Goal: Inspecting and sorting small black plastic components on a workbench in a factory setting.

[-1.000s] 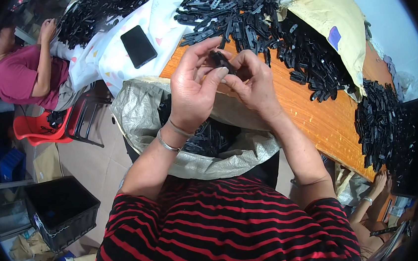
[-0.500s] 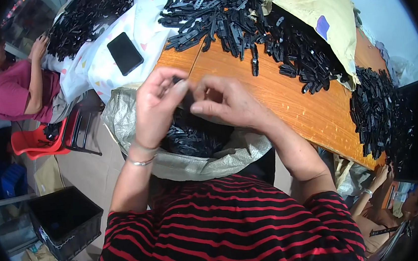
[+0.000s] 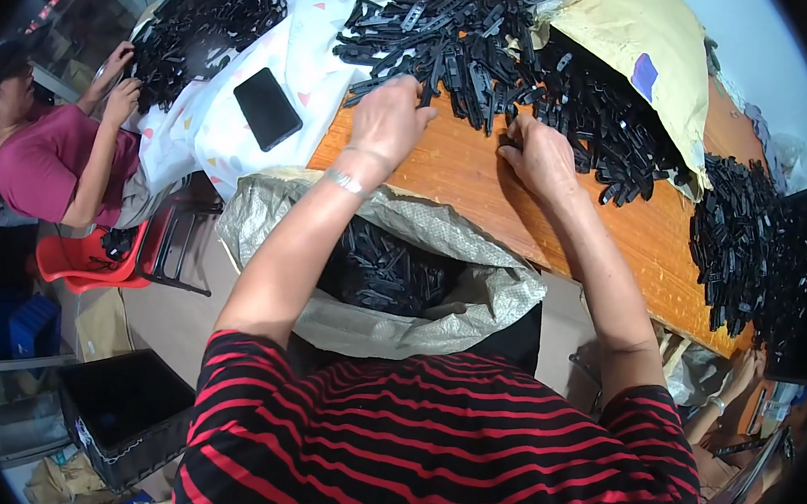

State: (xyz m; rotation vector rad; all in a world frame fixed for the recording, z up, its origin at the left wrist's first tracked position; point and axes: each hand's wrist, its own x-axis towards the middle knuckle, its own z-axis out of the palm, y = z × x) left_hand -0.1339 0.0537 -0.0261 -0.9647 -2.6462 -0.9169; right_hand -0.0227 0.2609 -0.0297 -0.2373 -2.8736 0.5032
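A heap of slim black plastic strips (image 3: 476,34) lies on the wooden table in front of me. At its near left edge my left hand (image 3: 385,124) is closed, with a dark strip showing between thumb and fingers. My right hand (image 3: 545,158) pinches the end of a black plastic strip (image 3: 513,116) at the heap's near side. Below my arms a woven sack (image 3: 411,333) gapes at the table edge, with many black pieces (image 3: 388,268) inside. The fingertips of both hands are partly hidden.
A phone (image 3: 267,108) rests on white patterned sheeting. A yellowish sack (image 3: 636,1) spills more strips at the right. Another pile (image 3: 739,242) lies at the table's right end. A person (image 3: 65,166) sits at the left by a red chair (image 3: 97,255). A black crate (image 3: 129,410) stands on the floor.
Both hands have moved from above the woven sack, where they were close together, out to the heap. They are now farther apart, and the view has shifted slightly.
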